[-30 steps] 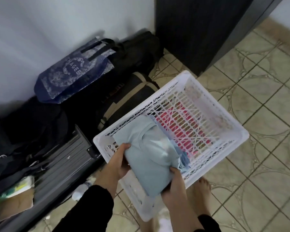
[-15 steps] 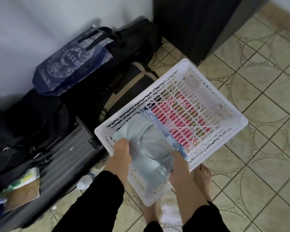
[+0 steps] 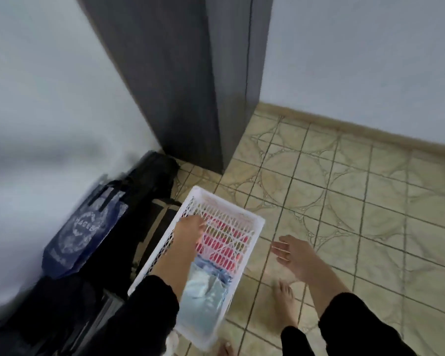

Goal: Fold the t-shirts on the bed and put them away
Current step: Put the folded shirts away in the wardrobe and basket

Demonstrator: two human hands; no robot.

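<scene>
Basket [image 3: 257, 228]: white plastic lattice, stood on the tiled floor, long axis running away from the viewer, near end toward the bare feet.
T-shirt [image 3: 203, 301]: pale blue, folded, lay inside the basket at its near end, partly covered by the left forearm.
Second garment [image 3: 222, 272]: blue fabric, lay just beyond the pale t-shirt, touching it.
Basket bottom [image 3: 221, 242]: pink and red showed through or beneath the lattice; nature could not be told.
Left hand [image 3: 189, 232]: reached over the basket's left side, fingers bent near the far left rim; blurred, so grip on the rim could not be told.
Right hand [image 3: 292, 254]: held in the air to the right of the basket, fingers spread and relaxed, nothing in it, apart from the basket.
Hands: well apart, basket's right wall between them.
Sleeves: black on both arms.
Bag [image 3: 85, 227]: dark blue with white print and dark handles, leaned against the wall left of the basket.
Luggage [image 3: 149, 181]: black bags, packed between the blue bag and the basket.
Cupboard [image 3: 190, 86]: tall, grey, stood against the wall beyond the basket.
Floor [image 3: 357, 201]: beige tiles with circle pattern.
Right foot [image 3: 284, 299]: bare, on the tiles just right of the basket's near end.
</scene>
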